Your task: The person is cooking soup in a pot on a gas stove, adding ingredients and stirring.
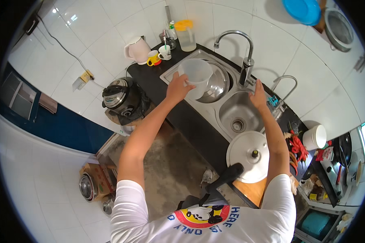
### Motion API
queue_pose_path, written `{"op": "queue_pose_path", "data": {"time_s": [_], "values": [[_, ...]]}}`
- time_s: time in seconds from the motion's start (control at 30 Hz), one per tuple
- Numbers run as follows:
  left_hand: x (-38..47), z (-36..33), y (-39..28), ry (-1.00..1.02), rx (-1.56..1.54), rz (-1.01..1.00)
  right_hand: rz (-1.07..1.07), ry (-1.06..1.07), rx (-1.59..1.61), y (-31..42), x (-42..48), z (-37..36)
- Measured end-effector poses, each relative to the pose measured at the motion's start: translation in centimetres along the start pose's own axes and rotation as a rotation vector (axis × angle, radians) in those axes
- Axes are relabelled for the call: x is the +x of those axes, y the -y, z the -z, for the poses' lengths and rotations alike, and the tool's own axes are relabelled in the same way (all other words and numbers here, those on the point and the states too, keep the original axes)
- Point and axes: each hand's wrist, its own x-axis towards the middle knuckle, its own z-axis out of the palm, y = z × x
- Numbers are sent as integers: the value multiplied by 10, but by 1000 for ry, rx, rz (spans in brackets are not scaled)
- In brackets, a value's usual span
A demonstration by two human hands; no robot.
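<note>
My left hand (179, 87) grips the side of a translucent plastic container (196, 71) above the left bowl of the sink. Beneath it, a shiny stainless steel basin (216, 84) sits in that bowl. My right hand (258, 94) holds nothing; its fingers point up beside the base of the chrome faucet (247, 65). Whether the fingertips touch the faucet's lever, I cannot tell. Below that hand lies the right sink bowl (238, 109) with its drain strainer in view. The faucet's spout arches over toward the left bowl.
A lidded pressure cooker (246, 158) with a long black handle stands right of the sink. Red chili peppers (298, 148) and a white tub (314, 137) are beyond it. Along the back left stand a yellow-lidded pitcher (186, 36), mugs (154, 57) and a pink kettle (139, 50).
</note>
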Motion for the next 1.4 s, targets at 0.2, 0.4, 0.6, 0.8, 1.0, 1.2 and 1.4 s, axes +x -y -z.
{"op": "queue_pose_path", "data": {"time_s": [0.2, 0.4, 0.6, 0.8, 1.0, 1.2, 1.4], "values": [[84, -67, 31, 104, 19, 109, -51, -23, 177, -11, 26, -35], [129, -106, 28, 107, -31, 140, 135, 55, -285, 8, -4, -41], [131, -118, 30, 147, -33, 108, 292, 239, -746, -15, -3, -50], [123, -109, 35, 155, -18, 136, 449, 230, -813, -15, 23, -51], [122, -96, 26, 190, -2, 147, 637, 178, -732, -18, 41, -48], [122, -95, 25, 114, -12, 97, 673, 48, -616, -13, 47, -43], [114, -80, 19, 152, -10, 110, 537, -20, -590, 12, 51, -4]]}}
